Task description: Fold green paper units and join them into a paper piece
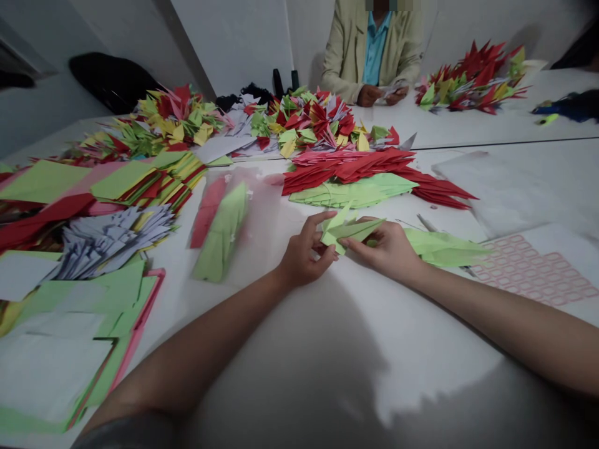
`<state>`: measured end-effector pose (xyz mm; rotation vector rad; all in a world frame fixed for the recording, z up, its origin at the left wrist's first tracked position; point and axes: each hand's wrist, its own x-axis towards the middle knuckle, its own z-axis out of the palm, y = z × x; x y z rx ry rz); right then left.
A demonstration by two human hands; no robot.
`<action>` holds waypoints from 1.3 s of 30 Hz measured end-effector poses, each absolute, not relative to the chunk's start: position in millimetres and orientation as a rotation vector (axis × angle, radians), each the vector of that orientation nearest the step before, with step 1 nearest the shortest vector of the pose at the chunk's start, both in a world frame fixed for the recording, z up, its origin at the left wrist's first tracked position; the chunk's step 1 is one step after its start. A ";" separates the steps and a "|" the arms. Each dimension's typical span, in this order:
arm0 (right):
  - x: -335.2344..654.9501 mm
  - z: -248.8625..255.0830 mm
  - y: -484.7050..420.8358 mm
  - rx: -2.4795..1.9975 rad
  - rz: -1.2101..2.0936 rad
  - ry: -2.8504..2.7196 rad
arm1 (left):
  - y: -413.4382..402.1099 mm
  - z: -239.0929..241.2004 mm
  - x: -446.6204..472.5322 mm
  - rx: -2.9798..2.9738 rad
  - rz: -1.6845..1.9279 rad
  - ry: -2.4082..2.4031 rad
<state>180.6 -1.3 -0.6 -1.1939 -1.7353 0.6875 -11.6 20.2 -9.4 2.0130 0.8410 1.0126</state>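
Note:
A light green origami crane (349, 229) with pointed flaps is held between my two hands above the white table. My left hand (306, 249) pinches its left side with thumb and fingers. On the right side, the thumb and fingers of my right hand (386, 249) close on one of the long flaps. Just behind my right hand lies a stack of folded green paper (444, 248). Beyond both hands, more folded green pieces (355, 190) rest against a row of folded red pieces (346, 165).
Piles of colourful folded paper (309, 121) line the back. Paper sheets (56, 349) and grey folded pieces (116, 240) cover the left. A plastic bag (222, 231) holds green and red pieces. At right lies a red-printed sheet (538, 268). Across the table, a person (372, 56) holds paper.

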 end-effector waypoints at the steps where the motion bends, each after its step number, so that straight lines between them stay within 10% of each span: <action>1: 180.6 0.0 -1.8 -1.184 0.693 -1.747 | 19.8 -9.6 -11.6 2.055 1.005 0.850; 39: 198.5 4.4 0.1 -0.899 -0.192 -2.099 | 23.6 -12.2 -11.6 2.680 1.291 1.117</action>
